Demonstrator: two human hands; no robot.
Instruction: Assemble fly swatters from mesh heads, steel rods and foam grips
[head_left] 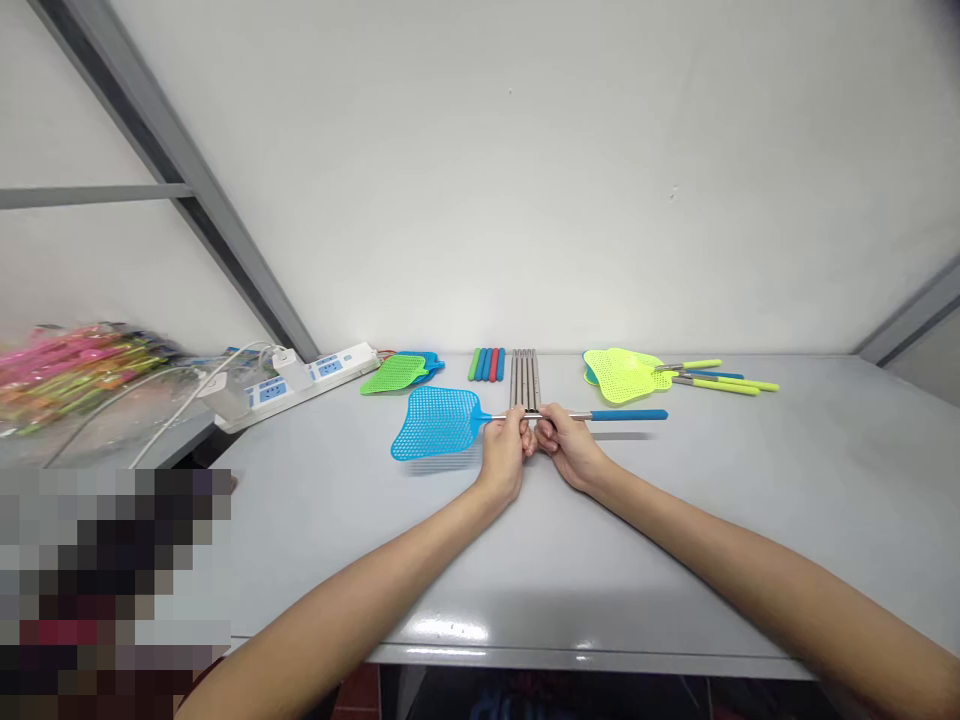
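Observation:
A fly swatter [437,424] with a blue perforated head and blue grip is held level above the table. My left hand [504,450] is closed round its metal rod close to the head. On the same rod, nearer the grip, my right hand [568,446] is closed too, and the two hands almost touch. Behind them lie several metal rods [525,375] side by side. Just left of these is a row of grips [487,364] in green, blue and red. A green swatter head [394,374] rests partly over blue ones farther left.
Swatters with yellow-green heads [626,375] lie stacked at the back right, their handles pointing right. A white power strip [300,385] with plugs and cables runs along the left edge. Bagged colourful items [82,375] sit beyond it. A wall [510,200] closes off the table's back.

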